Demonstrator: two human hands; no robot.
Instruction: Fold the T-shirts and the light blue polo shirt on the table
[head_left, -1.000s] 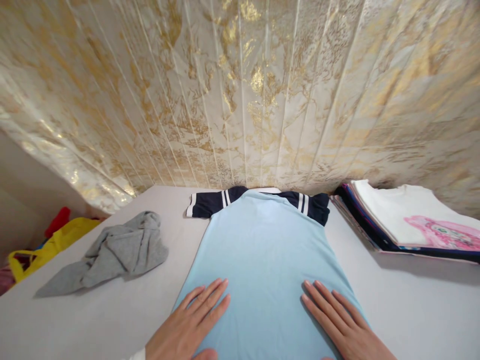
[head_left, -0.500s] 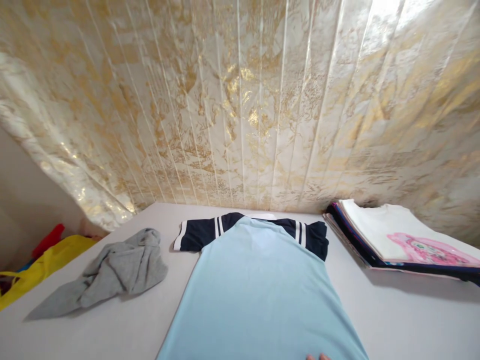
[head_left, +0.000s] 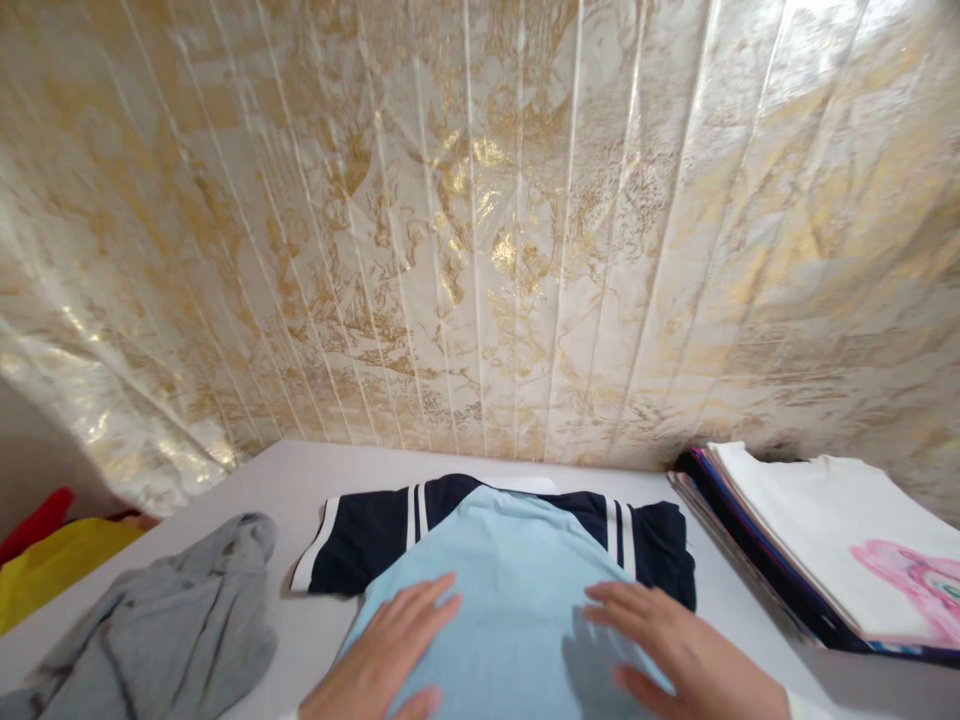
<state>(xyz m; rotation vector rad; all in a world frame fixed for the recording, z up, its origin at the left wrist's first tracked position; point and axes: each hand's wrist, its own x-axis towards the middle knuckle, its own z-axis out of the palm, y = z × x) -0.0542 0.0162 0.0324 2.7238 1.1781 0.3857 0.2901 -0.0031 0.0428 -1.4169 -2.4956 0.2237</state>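
Note:
A light blue T-shirt [head_left: 510,600] with dark navy sleeves and white stripes lies spread out, its collar toward the far edge. My left hand [head_left: 382,650] is over the left side of its body, palm down with fingers extended. Over the right side is my right hand [head_left: 667,640], fingers stretched and apart, casting a shadow on the cloth. Neither hand grips anything. Whether the left fingertips touch the fabric I cannot tell. The shirt's lower part runs out of the frame.
A crumpled grey garment [head_left: 172,620] lies on the white table [head_left: 315,470] at the left. On the right is a stack of folded clothes, topped by a white T-shirt [head_left: 817,530] with a pink print. Yellow cloth [head_left: 67,560] sits beyond the left edge. A gold-patterned curtain [head_left: 480,230] hangs behind.
Both hands have come into view over the shirt; before, only a few fingertips showed at the bottom edge. The camera view has shifted, making the table's things look closer and lower.

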